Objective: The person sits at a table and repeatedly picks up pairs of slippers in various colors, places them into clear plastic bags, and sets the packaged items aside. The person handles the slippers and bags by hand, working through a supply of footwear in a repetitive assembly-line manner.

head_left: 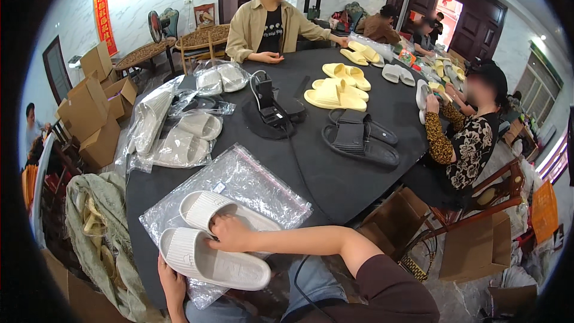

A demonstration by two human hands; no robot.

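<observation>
Right hand [233,234] part-hidden by slippers [224,266]

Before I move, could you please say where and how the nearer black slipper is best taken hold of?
Take the nearer black slipper by its strap, probably coming from the heel end at the right: the sole lies flat, and the strap arches over it, its opening facing that way.

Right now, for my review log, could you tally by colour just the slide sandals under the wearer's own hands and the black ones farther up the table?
Off-white ribbed slide sandals: 2
Black slide sandals: 2
Total: 4
</observation>
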